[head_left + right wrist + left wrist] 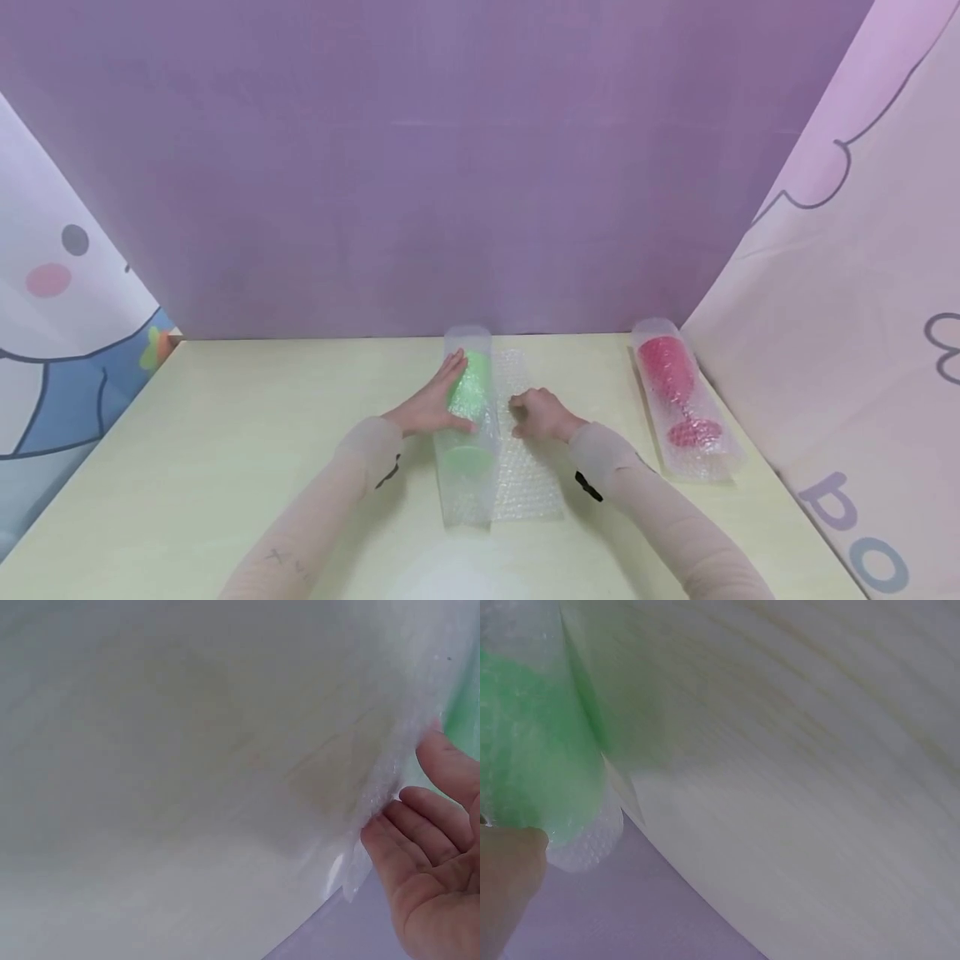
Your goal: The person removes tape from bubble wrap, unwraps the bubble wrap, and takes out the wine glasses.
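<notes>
In the head view, a green goblet-shaped cup (471, 387) lies inside a roll of bubble wrap (467, 500). My left hand (431, 406) rests on the roll's left side, fingers and thumb spread over it. A loose flap of bubble wrap (517, 487) lies flat to the roll's right. My right hand (546, 414) is at this flap, fingers bent a little. In the right wrist view its fingertips touch the bubble wrap (375, 791), thumb apart from the fingers. The left wrist view shows part of the left hand (510, 870) against the wrapped green cup (536, 742).
A pink-red goblet (667, 371) wrapped in bubble wrap lies at the right of the pale table (285, 467). A purple wall (450, 167) rises behind the table. Printed panels (847, 275) flank it.
</notes>
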`<action>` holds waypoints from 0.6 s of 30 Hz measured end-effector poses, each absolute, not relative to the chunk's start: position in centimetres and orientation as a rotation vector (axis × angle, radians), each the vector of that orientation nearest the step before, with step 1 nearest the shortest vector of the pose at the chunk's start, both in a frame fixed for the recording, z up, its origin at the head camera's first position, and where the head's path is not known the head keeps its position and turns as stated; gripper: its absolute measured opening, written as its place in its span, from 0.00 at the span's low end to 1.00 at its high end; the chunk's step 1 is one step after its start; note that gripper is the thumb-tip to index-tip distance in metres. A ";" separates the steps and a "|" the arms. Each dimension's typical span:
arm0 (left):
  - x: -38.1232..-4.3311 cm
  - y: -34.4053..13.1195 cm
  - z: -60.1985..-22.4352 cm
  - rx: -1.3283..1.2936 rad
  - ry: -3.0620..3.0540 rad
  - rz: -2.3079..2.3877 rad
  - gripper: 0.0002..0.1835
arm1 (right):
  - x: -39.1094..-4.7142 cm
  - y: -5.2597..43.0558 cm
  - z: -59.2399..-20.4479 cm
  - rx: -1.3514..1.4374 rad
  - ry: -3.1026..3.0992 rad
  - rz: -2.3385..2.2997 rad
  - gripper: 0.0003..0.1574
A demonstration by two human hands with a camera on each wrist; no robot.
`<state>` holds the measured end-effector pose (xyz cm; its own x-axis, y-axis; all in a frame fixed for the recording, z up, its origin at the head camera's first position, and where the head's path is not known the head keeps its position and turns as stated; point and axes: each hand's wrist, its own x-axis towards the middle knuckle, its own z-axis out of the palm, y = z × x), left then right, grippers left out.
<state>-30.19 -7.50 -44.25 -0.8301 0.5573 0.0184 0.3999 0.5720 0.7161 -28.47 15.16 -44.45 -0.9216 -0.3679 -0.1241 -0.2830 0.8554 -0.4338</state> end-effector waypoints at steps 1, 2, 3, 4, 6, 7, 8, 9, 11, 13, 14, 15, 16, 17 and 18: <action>-30.2 -7.6 -44.3 0.794 2.598 1.100 0.64 | -28.5 15.1 -44.4 -0.495 2.828 -0.614 0.32; -30.2 -7.7 -44.3 0.789 2.603 1.095 0.64 | -28.5 15.1 -44.4 -0.495 2.831 -0.614 0.32; -30.3 -7.8 -44.2 0.782 2.606 1.093 0.64 | -28.6 15.1 -44.4 -0.490 2.831 -0.615 0.31; -30.3 -7.9 -44.2 0.776 2.608 1.094 0.64 | -28.6 15.1 -44.4 -0.492 2.834 -0.613 0.31; -30.3 -8.1 -44.2 0.771 2.615 1.097 0.64 | -28.6 15.1 -44.5 -0.492 2.839 -0.609 0.31; -30.3 -8.2 -44.2 0.766 2.616 1.098 0.64 | -28.6 15.2 -44.6 -0.499 2.844 -0.604 0.31; -30.3 -8.4 -44.2 0.761 2.617 1.098 0.64 | -28.6 15.2 -44.6 -0.499 2.847 -0.602 0.31; -30.3 -8.5 -44.1 0.760 2.619 1.098 0.64 | -28.7 15.2 -44.6 -0.496 2.848 -0.599 0.31; -30.3 -8.8 -44.1 0.755 2.615 1.103 0.64 | -28.7 15.2 -44.7 -0.493 2.853 -0.599 0.31; -30.2 -9.1 -44.0 0.749 2.613 1.098 0.64 | -28.6 15.2 -44.7 -0.493 2.855 -0.604 0.30; -30.2 -9.3 -44.0 0.747 2.610 1.098 0.64 | -28.6 15.2 -44.7 -0.488 2.852 -0.612 0.30; -30.1 -9.4 -43.9 0.743 2.603 1.109 0.65 | -28.6 15.2 -44.7 -0.491 2.853 -0.617 0.30; -30.1 -9.6 -43.9 0.737 2.594 1.117 0.64 | -28.5 15.2 -44.8 -0.491 2.853 -0.623 0.30; -30.1 -9.8 -44.0 0.737 2.594 1.121 0.64 | -28.5 15.2 -44.8 -0.489 2.851 -0.625 0.30; -30.1 -9.9 -44.1 0.738 2.595 1.122 0.64 | -28.5 15.2 -44.8 -0.489 2.850 -0.627 0.30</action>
<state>-30.11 -9.95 -44.06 -0.8501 0.5266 -0.0015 0.3595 0.5825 0.7290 -28.52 15.19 -44.80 -0.9292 -0.3542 -0.1058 -0.2771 0.8568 -0.4348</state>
